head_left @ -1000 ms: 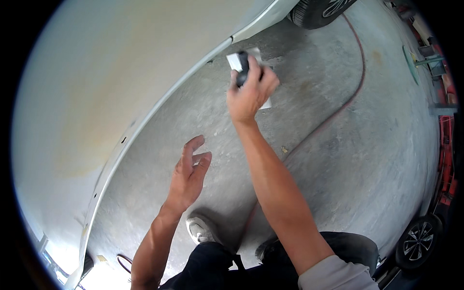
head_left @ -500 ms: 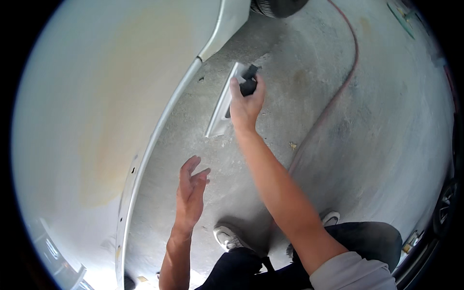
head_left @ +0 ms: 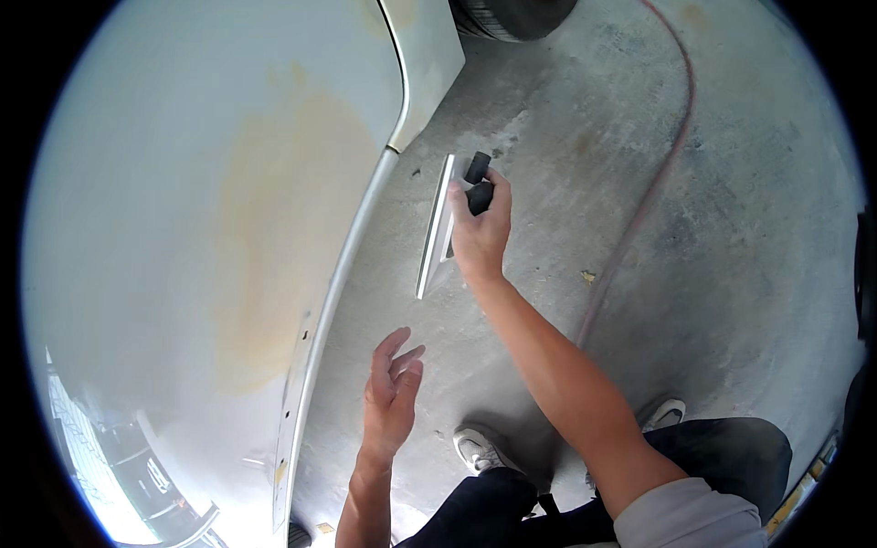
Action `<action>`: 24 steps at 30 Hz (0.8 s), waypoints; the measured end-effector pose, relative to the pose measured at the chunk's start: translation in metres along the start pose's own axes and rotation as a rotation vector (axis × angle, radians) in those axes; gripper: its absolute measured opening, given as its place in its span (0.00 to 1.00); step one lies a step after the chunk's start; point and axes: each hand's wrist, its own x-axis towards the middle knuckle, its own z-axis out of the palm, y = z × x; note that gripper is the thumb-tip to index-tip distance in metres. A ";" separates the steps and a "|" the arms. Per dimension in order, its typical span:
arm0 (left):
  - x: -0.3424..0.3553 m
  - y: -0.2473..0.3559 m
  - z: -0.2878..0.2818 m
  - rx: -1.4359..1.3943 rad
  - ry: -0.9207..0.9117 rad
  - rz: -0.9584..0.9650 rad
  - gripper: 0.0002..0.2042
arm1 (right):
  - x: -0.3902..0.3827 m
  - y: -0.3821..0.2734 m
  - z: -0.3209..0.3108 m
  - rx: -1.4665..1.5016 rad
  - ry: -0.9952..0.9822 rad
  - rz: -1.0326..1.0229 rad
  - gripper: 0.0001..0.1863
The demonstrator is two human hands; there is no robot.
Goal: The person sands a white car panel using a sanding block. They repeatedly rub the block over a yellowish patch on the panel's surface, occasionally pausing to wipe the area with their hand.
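My right hand [head_left: 484,239] is closed around the black grip of a long, flat hand sanding block [head_left: 436,228], with a pale, narrow edge toward the car. The block hangs over the floor, apart from the car body. Close by on the left is a light-coloured car panel [head_left: 146,210], marked with a broad yellowish patch [head_left: 274,247] with soft edges. Below the block, my left hand [head_left: 391,402] hovers empty, its fingers loosely bent and apart, touching nothing.
A rounded sill edge [head_left: 352,239] runs along the panel's right side. Beyond it, a dark tyre [head_left: 525,18] rests at the top. A reddish hose [head_left: 674,151] curves across the grey concrete floor [head_left: 749,274]. My shoes [head_left: 477,449] stand near the lower middle.
The view has shifted, so the panel and floor lie farther right and lower. Both hands appear lower and slightly right, the right one still gripping the sanding block, which looks more upright.
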 end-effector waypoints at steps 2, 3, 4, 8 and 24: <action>-0.002 0.020 -0.002 0.153 -0.027 0.072 0.21 | 0.007 -0.007 -0.003 -0.043 0.012 0.078 0.25; -0.004 0.032 -0.004 0.233 -0.035 0.105 0.20 | 0.010 -0.010 -0.005 -0.020 0.035 0.111 0.25; -0.005 0.043 -0.006 0.371 -0.033 0.198 0.20 | 0.012 -0.011 -0.009 0.002 0.057 0.145 0.25; 0.009 0.085 -0.034 1.023 -0.003 0.571 0.22 | 0.012 -0.001 -0.019 0.106 0.102 0.368 0.24; 0.117 0.160 -0.051 2.284 -0.100 0.862 0.43 | 0.007 -0.058 -0.042 0.409 0.072 0.642 0.26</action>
